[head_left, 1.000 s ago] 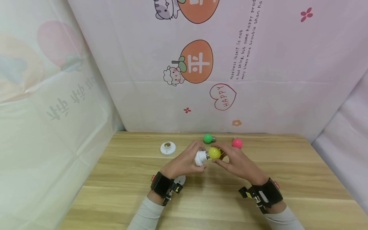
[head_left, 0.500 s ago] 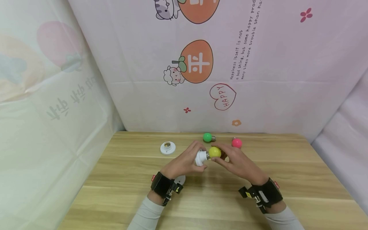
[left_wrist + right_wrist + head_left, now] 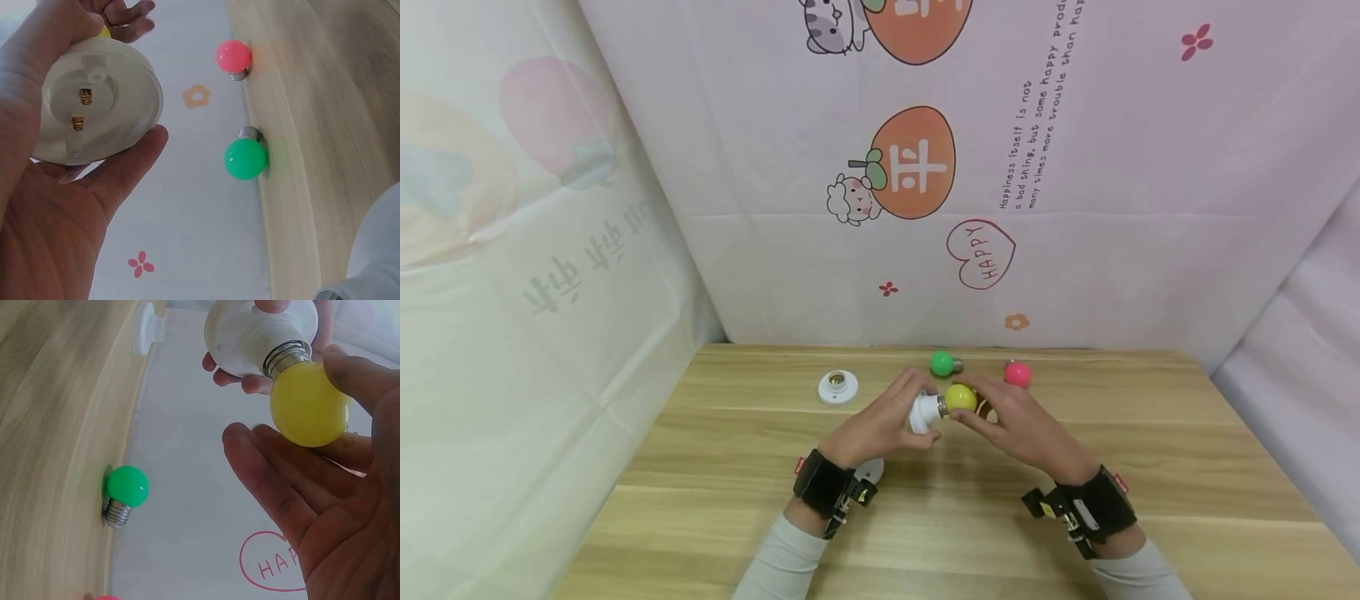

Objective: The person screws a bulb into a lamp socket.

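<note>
Yellow bulb [image 3: 309, 405] is partly hidden inside white socket [image 3: 240, 340].

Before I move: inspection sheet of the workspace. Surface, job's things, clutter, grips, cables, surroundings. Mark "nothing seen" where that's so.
Surface: wood-grain tabletop, no spill seen
Job's things: yellow bulb, metal base at the mouth of the white holder, some thread showing; seating depth can't be told
Clutter: loose parts only; green bulb and pink bulb near the back edge, second holder back left, third holder partly hidden by the left wrist
Grips: left grip holds the white holder; right grip is around the yellow bulb
Cables: nothing seen
Surroundings: printed sheet behind, more sheeting at both sides
</note>
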